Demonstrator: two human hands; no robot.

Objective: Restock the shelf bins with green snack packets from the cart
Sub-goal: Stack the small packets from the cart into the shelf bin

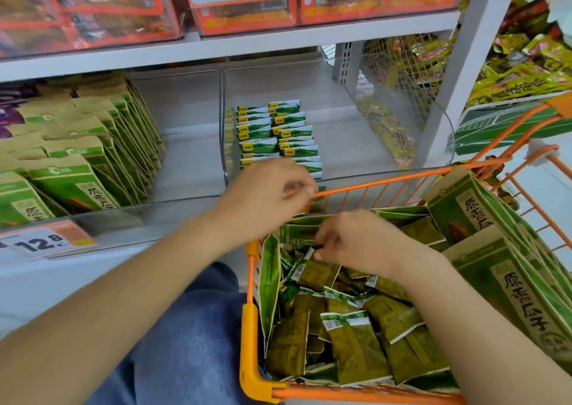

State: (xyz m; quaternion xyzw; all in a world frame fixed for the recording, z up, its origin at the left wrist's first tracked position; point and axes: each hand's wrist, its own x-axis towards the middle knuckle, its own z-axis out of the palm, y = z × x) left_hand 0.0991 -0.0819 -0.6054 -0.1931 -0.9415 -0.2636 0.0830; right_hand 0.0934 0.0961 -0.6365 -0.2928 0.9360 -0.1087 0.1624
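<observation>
A white store shelf runs ahead of both hands, its clear bin holding two rows of green packets with bare floor to their right. The orange cart sits under the right hand, heaped with loose green snack packets, too many to count. That hand pinches one packet; the left hand, fingers curled, hovers at the cart's far rim, whether holding anything I cannot tell.
</observation>
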